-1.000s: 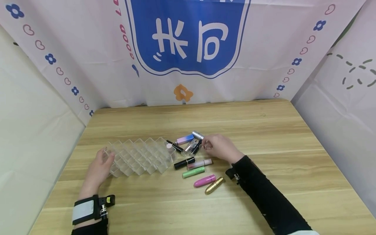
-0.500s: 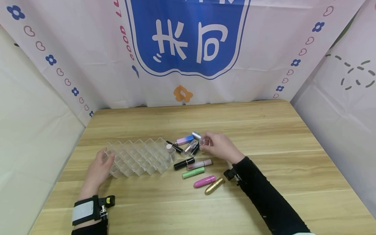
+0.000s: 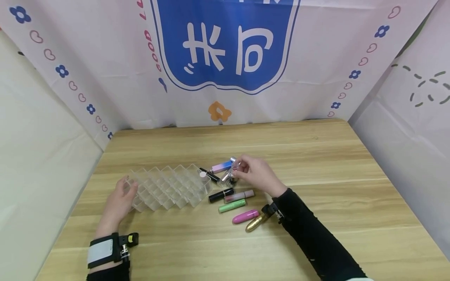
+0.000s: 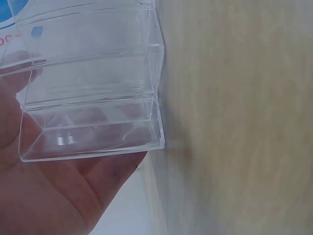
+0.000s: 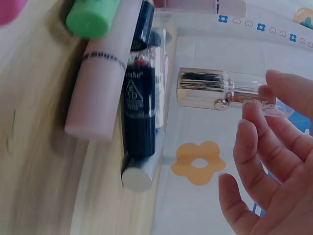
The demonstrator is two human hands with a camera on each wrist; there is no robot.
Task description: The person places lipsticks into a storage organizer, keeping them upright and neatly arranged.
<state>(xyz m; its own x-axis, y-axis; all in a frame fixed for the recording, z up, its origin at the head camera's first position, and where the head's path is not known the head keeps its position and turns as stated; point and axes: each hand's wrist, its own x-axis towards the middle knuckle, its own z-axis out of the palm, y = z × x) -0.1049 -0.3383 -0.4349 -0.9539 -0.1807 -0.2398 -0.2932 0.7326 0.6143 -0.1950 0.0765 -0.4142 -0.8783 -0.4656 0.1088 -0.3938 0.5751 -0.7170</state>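
Observation:
My left hand (image 3: 117,201) grips the left end of a clear acrylic lipstick organizer (image 3: 165,187), with thumb and fingers around its end wall in the left wrist view. A tube with a pale cap (image 3: 203,176) stands in a right-end compartment. My right hand (image 3: 259,175) pinches a lipstick (image 5: 200,90) with a clear cap and shiny pale-gold base, held above the table. Below and beside it lie a black lipstick (image 5: 139,107), a silver-ended tube (image 5: 138,177) and a blue-and-pink tube (image 3: 221,167).
Nearer the front lie a black tube (image 3: 220,194), a pale pink lip gloss (image 3: 239,196), a green tube (image 3: 232,205), a magenta tube (image 3: 245,216) and a gold tube (image 3: 256,223). A printed cloth (image 3: 140,105) hangs behind the wooden table (image 3: 299,148).
My right hand has lifted the clear-capped lipstick from the pile and moved slightly left with it. The left hand and organizer have stayed put.

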